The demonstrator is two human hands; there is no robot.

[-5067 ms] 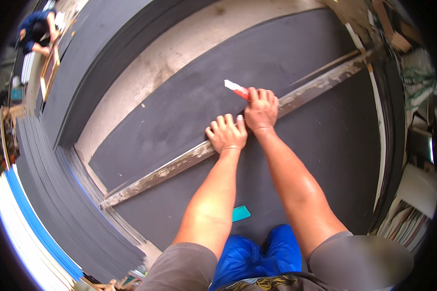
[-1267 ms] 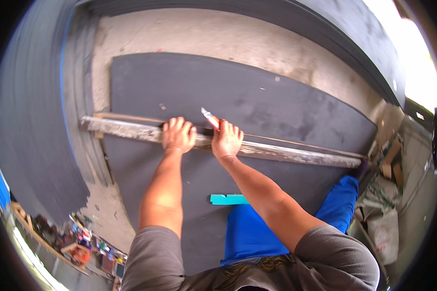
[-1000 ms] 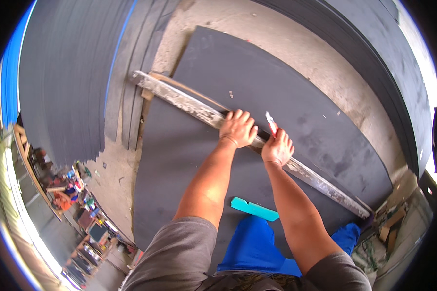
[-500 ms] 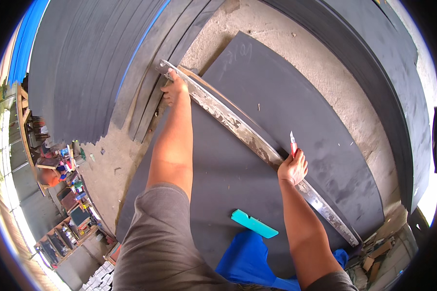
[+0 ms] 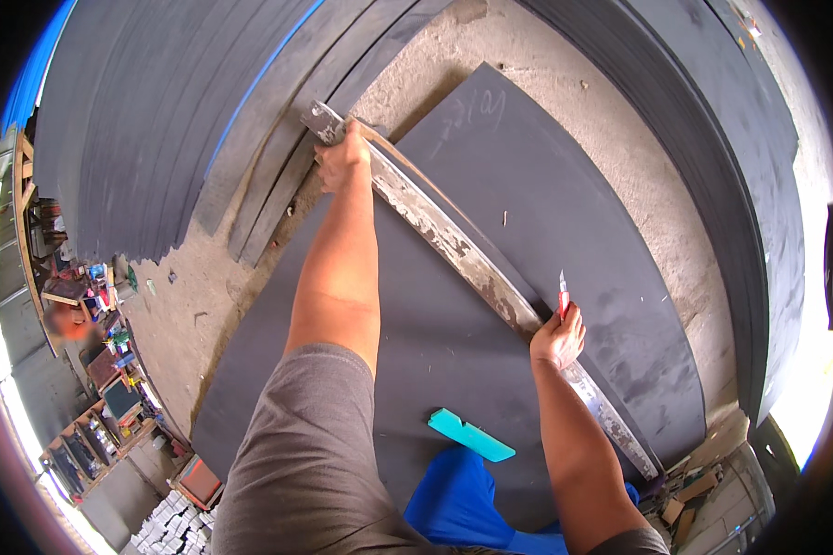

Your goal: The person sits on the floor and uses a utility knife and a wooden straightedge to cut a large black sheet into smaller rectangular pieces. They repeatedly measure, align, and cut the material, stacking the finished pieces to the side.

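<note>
A long, worn metal straightedge (image 5: pixel 453 248) with flaking paint runs diagonally over a large dark grey sheet (image 5: pixel 435 356). My left hand (image 5: pixel 344 159) is closed around it near its far left end. Closer to its near right end, my right hand (image 5: pixel 559 339) rests at the bar with a red utility knife (image 5: pixel 564 303) in its fingers. The knife's blade is out and points away from me. A thin brown strip (image 5: pixel 407 168) shows along the bar's far side. On the sheet near my knees lies a flat teal piece (image 5: pixel 472 435).
Stacked dark sheets (image 5: pixel 157 129) rise at the left, and more curve along the right (image 5: pixel 713 176). Bare concrete floor (image 5: pixel 611 157) shows between. Shelves with tools and small objects (image 5: pixel 111 370) stand at the far left. Scrap pieces (image 5: pixel 694 490) lie at the lower right.
My left hand has wrapped its fingers more fully around the straightedge's far end. My right hand keeps the knife, now tilted a little more upright. The whole view has turned slightly.
</note>
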